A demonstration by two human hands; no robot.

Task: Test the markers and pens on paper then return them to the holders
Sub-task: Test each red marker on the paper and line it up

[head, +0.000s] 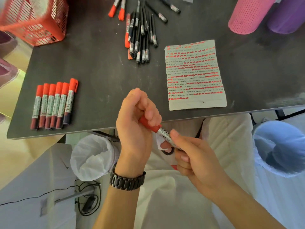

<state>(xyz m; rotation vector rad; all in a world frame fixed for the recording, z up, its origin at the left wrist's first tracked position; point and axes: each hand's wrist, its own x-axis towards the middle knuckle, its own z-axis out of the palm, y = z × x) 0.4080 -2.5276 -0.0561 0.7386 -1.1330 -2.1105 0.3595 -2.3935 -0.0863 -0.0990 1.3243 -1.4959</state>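
Close by, the left hand point(137, 119) curled round the cap of the red marker point(162, 132), the right hand point(189, 154) pinching its barrel, just off the dark table point(99, 63). Lined bins point(92, 156) flanked the grip below; beyond lay marked paper point(194, 75), loose pens point(142, 38) and a pink holder point(249, 14).

Black link-bracelet watch point(127, 180) on wrist of left hand point(134, 124), lower centre. Forearms bare. Trousers point(165, 204) pale cream, creased.

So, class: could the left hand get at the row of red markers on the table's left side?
Probably, once freed: only bare table lies between the left hand and the row of red markers, but that hand grips the cap end of a marker the right hand also holds.
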